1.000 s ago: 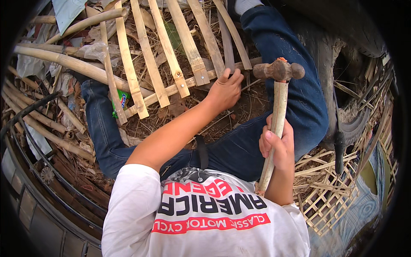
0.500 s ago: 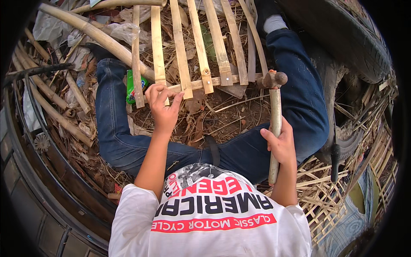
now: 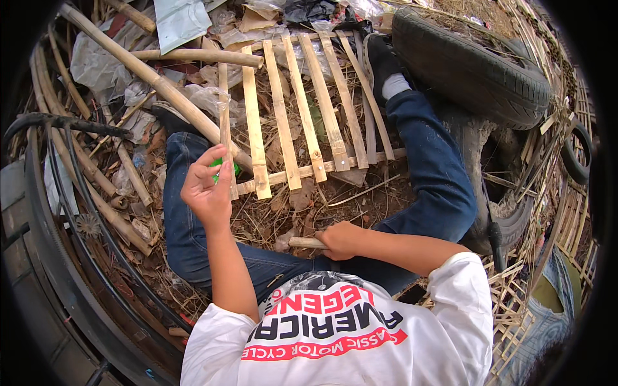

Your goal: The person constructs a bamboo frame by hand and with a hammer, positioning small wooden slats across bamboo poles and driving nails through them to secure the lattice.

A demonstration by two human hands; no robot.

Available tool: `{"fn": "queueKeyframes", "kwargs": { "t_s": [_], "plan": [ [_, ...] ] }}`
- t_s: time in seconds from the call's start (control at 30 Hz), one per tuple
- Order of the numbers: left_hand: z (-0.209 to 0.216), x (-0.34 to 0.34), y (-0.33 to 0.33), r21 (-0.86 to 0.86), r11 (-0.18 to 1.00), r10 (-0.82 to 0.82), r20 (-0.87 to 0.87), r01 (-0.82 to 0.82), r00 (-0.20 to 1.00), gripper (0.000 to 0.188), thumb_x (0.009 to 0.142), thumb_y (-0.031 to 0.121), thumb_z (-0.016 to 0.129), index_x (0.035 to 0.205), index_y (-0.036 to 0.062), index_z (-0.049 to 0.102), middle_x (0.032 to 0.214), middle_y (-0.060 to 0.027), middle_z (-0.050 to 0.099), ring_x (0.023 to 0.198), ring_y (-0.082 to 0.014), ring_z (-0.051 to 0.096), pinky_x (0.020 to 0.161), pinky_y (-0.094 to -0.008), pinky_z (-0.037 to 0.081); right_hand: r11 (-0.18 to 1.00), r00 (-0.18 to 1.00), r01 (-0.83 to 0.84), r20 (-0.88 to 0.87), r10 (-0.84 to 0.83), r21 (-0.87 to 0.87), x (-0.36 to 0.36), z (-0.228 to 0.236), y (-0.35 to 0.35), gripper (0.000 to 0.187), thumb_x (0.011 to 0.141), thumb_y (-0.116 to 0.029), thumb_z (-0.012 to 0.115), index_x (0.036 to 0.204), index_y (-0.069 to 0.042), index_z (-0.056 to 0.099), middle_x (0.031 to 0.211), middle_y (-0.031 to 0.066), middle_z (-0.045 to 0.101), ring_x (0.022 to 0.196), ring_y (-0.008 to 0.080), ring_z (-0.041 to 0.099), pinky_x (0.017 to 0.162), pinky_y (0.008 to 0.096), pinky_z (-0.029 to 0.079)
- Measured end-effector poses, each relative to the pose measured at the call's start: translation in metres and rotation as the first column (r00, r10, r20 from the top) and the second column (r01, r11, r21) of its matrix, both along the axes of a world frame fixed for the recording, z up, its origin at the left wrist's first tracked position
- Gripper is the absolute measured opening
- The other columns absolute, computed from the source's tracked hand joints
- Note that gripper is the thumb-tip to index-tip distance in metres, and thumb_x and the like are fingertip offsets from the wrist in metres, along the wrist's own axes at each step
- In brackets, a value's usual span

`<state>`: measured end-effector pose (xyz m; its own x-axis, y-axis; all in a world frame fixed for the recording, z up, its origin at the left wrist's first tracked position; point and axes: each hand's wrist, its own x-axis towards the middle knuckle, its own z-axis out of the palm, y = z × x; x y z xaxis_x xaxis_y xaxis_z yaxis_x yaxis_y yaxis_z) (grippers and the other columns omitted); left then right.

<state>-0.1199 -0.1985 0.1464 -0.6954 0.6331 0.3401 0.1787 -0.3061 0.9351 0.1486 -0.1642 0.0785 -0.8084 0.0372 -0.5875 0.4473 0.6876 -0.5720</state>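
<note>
My left hand (image 3: 207, 193) is raised beside the leftmost slat (image 3: 224, 122) of a wooden slat frame, thumb and fingers pinched. Whatever is between the fingertips is too small to name. My right hand (image 3: 344, 240) is wrapped round the pale wooden handle (image 3: 307, 242) of a hammer, held low and nearly level before my lap. I cannot clearly make out the hammer's head now. Between my legs lies the frame: several narrow slats across a near crosspiece (image 3: 278, 177), some with nail heads showing at their near ends.
A thick bamboo pole (image 3: 145, 72) slants past the frame's left side, with a shorter bamboo piece (image 3: 199, 56) across it. At the far right lies a tyre (image 3: 473, 71). Black metal tubing (image 3: 71, 122) is at left, woven bamboo strips (image 3: 515, 321) at right. Dry leaves and plastic litter the ground.
The hammer has swung from upright at the right to low and level near my lap. My left hand has come off the crosspiece area and lifted leftward. The view has shifted.
</note>
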Motion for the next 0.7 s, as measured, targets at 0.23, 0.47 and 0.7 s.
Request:
{"fn": "queueKeyframes", "kwargs": {
  "t_s": [0.23,0.47,0.7],
  "plan": [
    [-0.01,0.03,0.006,-0.191,0.966,-0.202,-0.15,0.172,0.968,0.01,0.079,-0.008,0.073,0.084,-0.0028,0.067,0.094,-0.0132,0.071,0.086,-0.0192,0.068,0.081,-0.0308,0.052,0.952,0.964,-0.252,-0.036,0.262,0.176,-0.044,-0.07,0.01,0.026,0.074,-0.024,0.072,0.094,-0.008,0.071,0.092,0.0113,0.072,0.09,0.0288,0.071,0.076,0.0413,0.056],
    [-0.025,0.084,0.038,-0.351,0.871,-0.46,-0.33,0.345,0.825,0.014,0.073,-0.004,0.078,0.084,-0.0011,0.071,0.079,-0.0084,0.067,0.073,-0.0185,0.063,0.067,-0.0283,0.049,0.979,0.993,0.1,-0.08,-0.087,0.177,-0.021,-0.078,-0.01,0.032,0.077,-0.025,0.068,0.102,-0.005,0.063,0.088,0.0144,0.07,0.086,0.0334,0.07,0.076,0.0432,0.055],
    [-0.041,0.093,0.069,-0.4,0.821,-0.531,-0.272,0.408,0.802,0.012,0.07,-0.003,0.078,0.079,0.0006,0.07,0.074,-0.0082,0.065,0.072,-0.0218,0.062,0.068,-0.0322,0.048,0.329,0.096,0.85,-0.493,-0.865,-0.411,-0.003,0.041,0.043,0.032,0.08,-0.018,0.074,0.102,-0.001,0.058,0.084,0.0145,0.065,0.077,0.0298,0.067,0.069,0.0372,0.053]
  ]
}}
